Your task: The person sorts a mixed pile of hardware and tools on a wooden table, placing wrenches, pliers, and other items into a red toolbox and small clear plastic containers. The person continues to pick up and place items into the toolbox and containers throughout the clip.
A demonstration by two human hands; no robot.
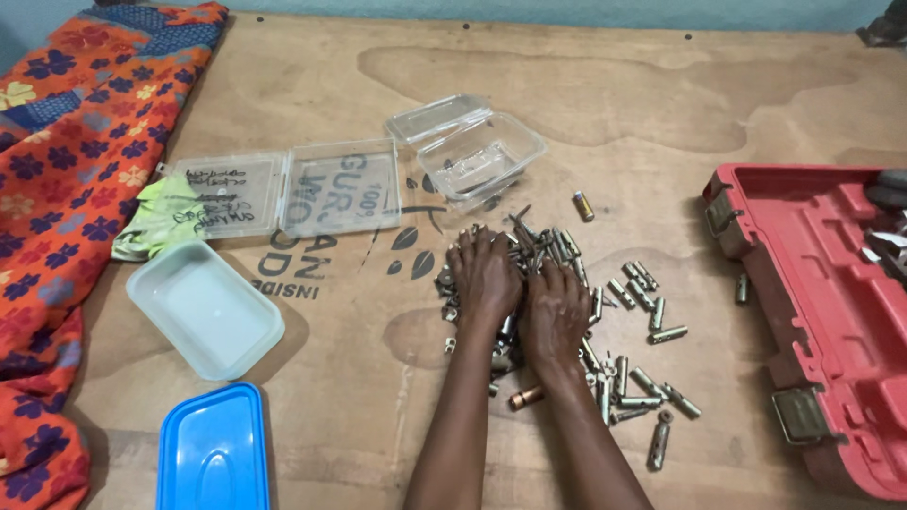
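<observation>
My left hand (486,276) and my right hand (556,312) lie palm down, side by side, on a pile of small metal cylindrical fittings (624,326) spread over a plywood board (614,113). The fingers of both hands are spread flat over the pieces and point away from me. More fittings lie scattered to the right of my right hand. A copper-coloured piece (525,397) rests beside my right wrist. One single fitting (583,205) sits apart, further back.
A clear hinged plastic box (477,151) stands open behind the pile, beside two flat clear lids (283,194). A pale green tub (205,310) and blue lid (213,451) lie left. A red tool case (822,321) lies open right. Patterned orange cloth (66,170) covers the left edge.
</observation>
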